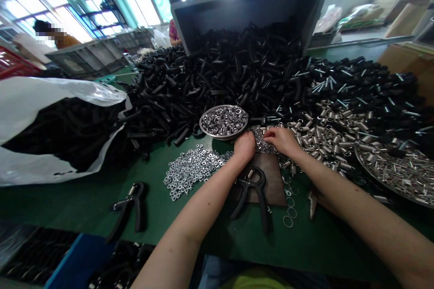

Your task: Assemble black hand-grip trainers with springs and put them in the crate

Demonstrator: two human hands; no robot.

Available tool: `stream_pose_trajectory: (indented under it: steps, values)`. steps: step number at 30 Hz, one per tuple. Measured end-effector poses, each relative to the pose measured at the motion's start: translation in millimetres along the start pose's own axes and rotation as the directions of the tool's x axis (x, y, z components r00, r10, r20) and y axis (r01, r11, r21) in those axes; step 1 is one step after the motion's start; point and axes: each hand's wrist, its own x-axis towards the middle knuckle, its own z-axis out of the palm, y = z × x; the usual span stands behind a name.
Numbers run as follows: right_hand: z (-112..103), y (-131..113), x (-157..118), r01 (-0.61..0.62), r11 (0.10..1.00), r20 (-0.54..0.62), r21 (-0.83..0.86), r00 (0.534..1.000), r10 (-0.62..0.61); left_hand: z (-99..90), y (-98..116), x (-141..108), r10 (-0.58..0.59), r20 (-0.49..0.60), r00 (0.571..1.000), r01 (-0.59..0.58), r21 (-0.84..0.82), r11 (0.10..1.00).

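Both my hands reach into a small heap of shiny metal parts [260,141] at the far end of a brown board [271,176]. My left hand [244,146] is curled at the heap's left edge, fingers hidden from view. My right hand [281,141] pinches among the parts with fingertips together; what it grips is too small to tell. An assembled black hand gripper [252,192] lies on the board just below my left wrist. A round metal dish of nuts [224,121] stands right behind my hands.
A big pile of black handles [220,72] spills from a tipped grey bin [251,6]. Loose washers [193,169] lie left, springs [325,135] and a metal tray [400,171] right, another gripper [130,205] lower left, a white bag [40,99] far left. People work behind.
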Motion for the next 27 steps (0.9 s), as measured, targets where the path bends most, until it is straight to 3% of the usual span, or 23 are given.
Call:
stream_pose_trajectory:
  steps: [6, 13, 15, 20, 23, 27]
  values:
    - [0.8, -4.7, -22.8, -0.06, 0.972, 0.07, 0.229, 0.997, 0.045, -5.2, -5.8, 2.8, -0.022, 0.021, 1.0, 0.027, -0.277, 0.96]
    - [14.9, -27.1, -68.0, -0.003, 0.943, 0.139, 0.334, 0.989, -0.046, -20.2, -16.2, -33.2, -0.033, 0.111, 0.993, 0.098, -0.65, 0.754]
    - [16.4, -33.4, -74.0, 0.052, 0.949, 0.14, 0.31, 0.985, -0.1, -29.1, -21.6, -52.1, -0.058, 0.131, 0.99, 0.136, -0.729, 0.67]
    - [19.1, -43.0, -70.9, 0.18, 0.959, 0.152, 0.22, 0.964, -0.216, -48.9, -38.1, -95.8, -0.133, 0.25, 0.959, 0.28, -0.904, 0.322]
    - [20.7, -45.0, -66.7, 0.22, 0.963, 0.171, 0.157, 0.954, -0.246, -54.2, -45.5, -113.4, -0.139, 0.287, 0.948, 0.317, -0.897, 0.307]
    - [20.0, -47.9, -63.1, 0.246, 0.966, 0.209, 0.082, 0.943, -0.258, -55.1, -48.5, -126.9, -0.142, 0.277, 0.95, 0.311, -0.872, 0.378]
